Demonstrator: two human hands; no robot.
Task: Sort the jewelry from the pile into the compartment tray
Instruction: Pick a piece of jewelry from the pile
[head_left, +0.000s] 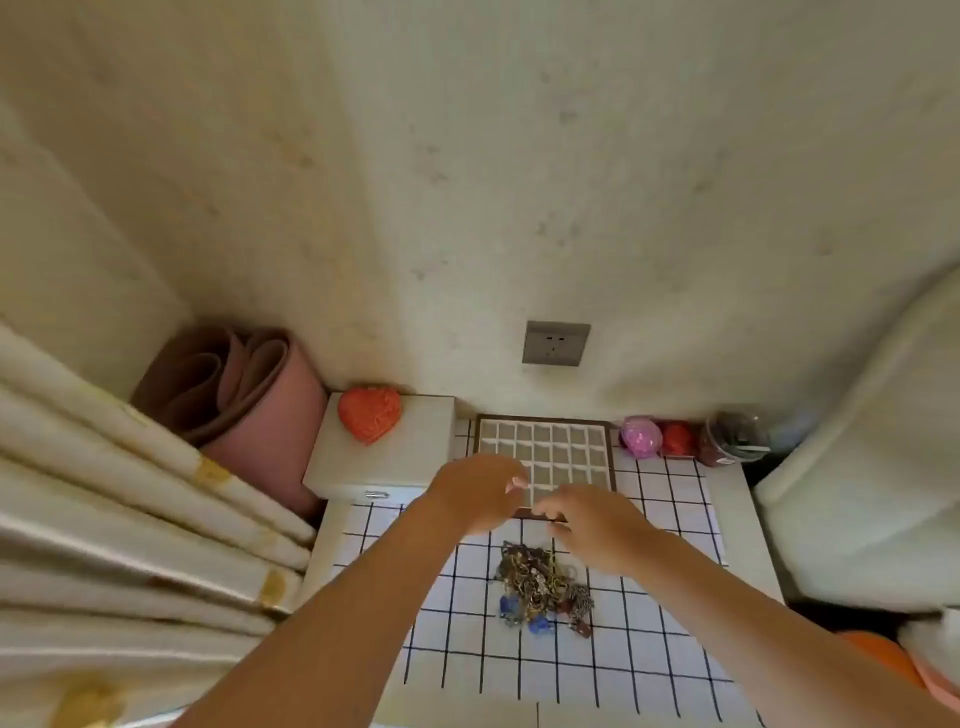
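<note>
On the table (649, 649), which is covered in a white cloth with black grid lines, the jewelry pile (543, 587) lies near the middle; it is a tangle of chains and beads, with blue pieces on its near side. Beyond it, close to the wall, sits the compartment tray (597, 452), dark-framed with rows of pale cells. The left hand (475, 496) hangs over the tray's near left corner, fingers bent toward the other hand; the right hand (597, 530) is just beside it over the tray's near edge, fingers curled. Their fingertips almost meet, well above the pile; the blur there is such that I cannot tell whether either hand pinches anything. Left of the tray stands a white box (384, 457) with a red heart (370, 413) on its lid; a rolled pink mat (244, 395) leans behind it, beside a curtain (130, 493). A socket (556, 343) is on the wall; right of the tray stand a pink ball (641, 437), a red thing (678, 439) and a dark jar (732, 439).
</note>
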